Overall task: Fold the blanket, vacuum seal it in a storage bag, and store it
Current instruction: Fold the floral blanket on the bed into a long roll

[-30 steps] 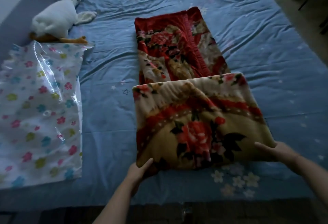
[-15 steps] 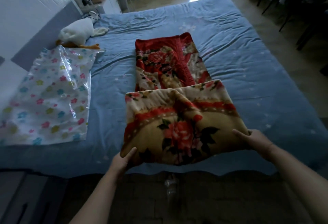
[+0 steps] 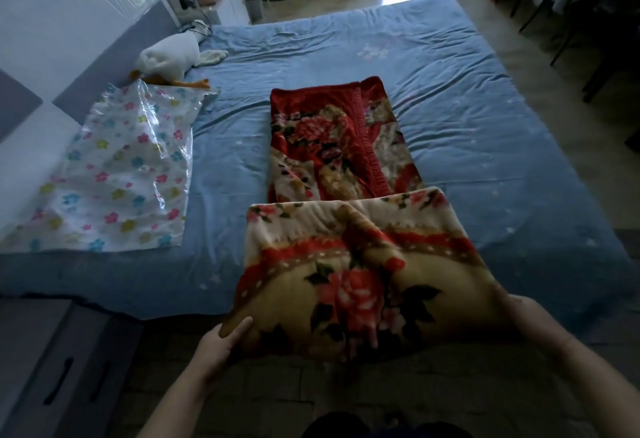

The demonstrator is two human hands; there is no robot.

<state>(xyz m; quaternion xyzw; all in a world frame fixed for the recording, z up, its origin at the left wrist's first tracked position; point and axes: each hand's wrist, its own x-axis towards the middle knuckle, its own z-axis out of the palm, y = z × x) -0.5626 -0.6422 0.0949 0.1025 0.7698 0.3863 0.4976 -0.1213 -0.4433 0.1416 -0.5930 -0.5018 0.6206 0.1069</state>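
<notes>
- Though it lies ready at centre left, the flowered storage bag (image 3: pixel 114 174) is flat and unfilled; sealing and storing remain.
- My left hand (image 3: pixel 216 347) pinches the blanket's (image 3: pixel 346 240) near left corner, thumb on top.
- The blanket runs up the middle of the bed (image 3: pixel 485 118), its near end doubled over; folding is partway.
- My right hand (image 3: pixel 519 313) meets the near right corner; its fingers are hidden, so I cannot tell its grip.

The bed (image 3: pixel 467 91) carries one blanket (image 3: pixel 346 229) along its middle, one storage bag (image 3: pixel 114 174) by its left edge, one plush duck (image 3: pixel 169 58) at the far-left corner; two hands, left hand (image 3: pixel 218 347) and right hand (image 3: pixel 523 313), meet the near edge
</notes>
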